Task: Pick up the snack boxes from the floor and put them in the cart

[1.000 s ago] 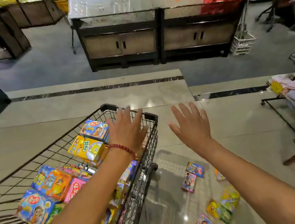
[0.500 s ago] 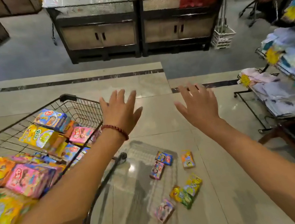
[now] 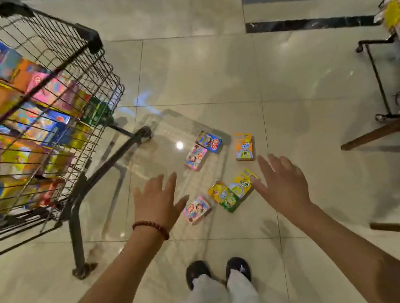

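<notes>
Several snack boxes lie on the tiled floor ahead of my feet: a blue box (image 3: 209, 142), a pink box (image 3: 196, 157), an orange box (image 3: 243, 146), a yellow box (image 3: 242, 186), a yellow-green box (image 3: 223, 196) and a second pink box (image 3: 197, 210). My left hand (image 3: 158, 202), with a bead bracelet at the wrist, hovers open just left of the near pink box. Spread open and empty, my right hand (image 3: 283, 185) hangs just right of the yellow box. The black wire cart (image 3: 91, 42) stands at the left, heaped with colourful snack boxes.
A black wheeled rack (image 3: 377, 75) with packaged goods stands at the right edge. Wooden furniture legs (image 3: 381, 131) reach in at the right. My shoes (image 3: 217, 269) are at the bottom centre. The cart's front wheel (image 3: 145, 133) sits near the far boxes.
My view has tilted down toward the floor. Both open hands have dropped from beside the cart's rim to just above the boxes on the floor.
</notes>
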